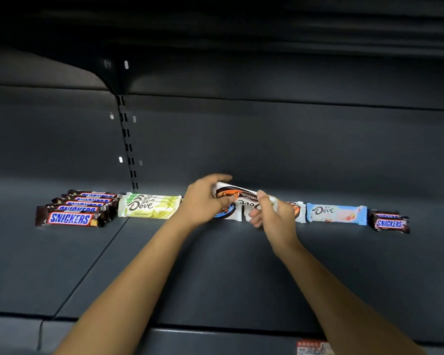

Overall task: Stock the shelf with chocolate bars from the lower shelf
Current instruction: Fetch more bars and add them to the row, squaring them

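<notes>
A white and brown Dove bar with orange print (237, 194) is tilted above the dark shelf (215, 265). My left hand (205, 201) grips its left end and my right hand (272, 213) pinches its right part. Under the hands lie more white Dove bars (299, 212), partly hidden. A row runs along the shelf: a stack of Snickers bars (72, 213) at the left, green Dove bars (149, 207), a light blue Dove bar (336, 213), and Snickers bars (390, 222) at the right.
A slotted upright (128, 144) divides the back panel (267, 139). Another shelf (241, 26) hangs overhead. A red and white price tag (312, 348) sits on the shelf's front edge.
</notes>
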The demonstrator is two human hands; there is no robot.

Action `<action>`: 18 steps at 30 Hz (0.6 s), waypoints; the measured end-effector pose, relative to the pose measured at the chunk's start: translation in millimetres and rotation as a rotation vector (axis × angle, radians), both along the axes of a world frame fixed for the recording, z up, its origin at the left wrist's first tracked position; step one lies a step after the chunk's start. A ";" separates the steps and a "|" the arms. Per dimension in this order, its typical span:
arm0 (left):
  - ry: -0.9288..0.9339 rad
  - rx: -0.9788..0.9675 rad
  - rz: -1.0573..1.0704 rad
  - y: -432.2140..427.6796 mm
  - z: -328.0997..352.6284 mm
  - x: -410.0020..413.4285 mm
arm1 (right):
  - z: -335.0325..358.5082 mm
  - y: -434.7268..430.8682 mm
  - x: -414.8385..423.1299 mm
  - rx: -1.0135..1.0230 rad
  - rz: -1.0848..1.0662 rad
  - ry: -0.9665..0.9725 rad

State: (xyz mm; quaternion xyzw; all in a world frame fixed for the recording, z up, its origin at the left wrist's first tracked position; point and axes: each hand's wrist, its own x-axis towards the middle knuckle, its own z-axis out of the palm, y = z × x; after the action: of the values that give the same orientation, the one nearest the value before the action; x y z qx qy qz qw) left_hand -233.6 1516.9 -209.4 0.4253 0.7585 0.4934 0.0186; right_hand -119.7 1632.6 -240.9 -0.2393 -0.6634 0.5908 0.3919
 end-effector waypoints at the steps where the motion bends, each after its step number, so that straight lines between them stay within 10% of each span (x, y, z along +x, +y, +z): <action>1: -0.130 0.057 -0.031 3.7 -0.8 1.7 | 0.7 2.3 1.7 -0.030 -0.017 -0.006; 11: -0.825 0.330 -0.141 10.5 -20.3 11.5 | 1.2 12.4 2.6 -0.118 -0.050 0.127; 18: -0.611 0.226 -0.253 12.6 -29.6 23.8 | -7.4 10.1 -4.3 -0.136 0.102 0.104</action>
State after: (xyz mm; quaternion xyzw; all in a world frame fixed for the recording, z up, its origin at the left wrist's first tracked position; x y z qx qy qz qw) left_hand -209.8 1529.4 -239.0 0.3481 0.5996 0.6727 0.2585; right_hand -123.9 1642.7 -248.3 -0.2003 -0.6119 0.6654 0.3779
